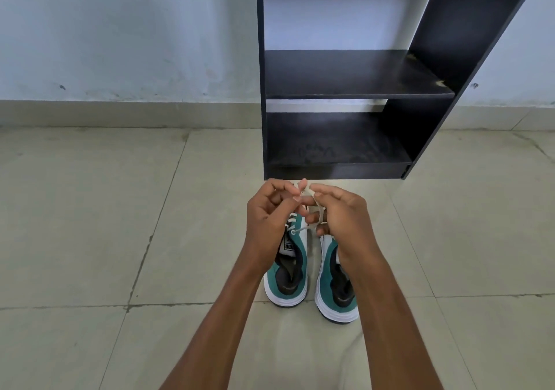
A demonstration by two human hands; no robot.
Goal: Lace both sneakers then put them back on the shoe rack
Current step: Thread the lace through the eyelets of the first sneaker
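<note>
Two white and teal sneakers stand side by side on the tiled floor, heels toward me. Over the left sneaker point(289, 281) both hands work its white lace point(312, 209). My left hand point(267, 218) pinches one end of the lace near the top. My right hand point(342, 218) has the lace looped around its fingers. The lace runs down to an upper eyelet of the left sneaker. The right sneaker point(336, 287) is partly hidden under my right wrist, and its lacing cannot be seen.
A black shoe rack point(354, 89) stands against the pale wall directly beyond the sneakers, its two lower shelves bare. Beige floor tiles spread to the left and right.
</note>
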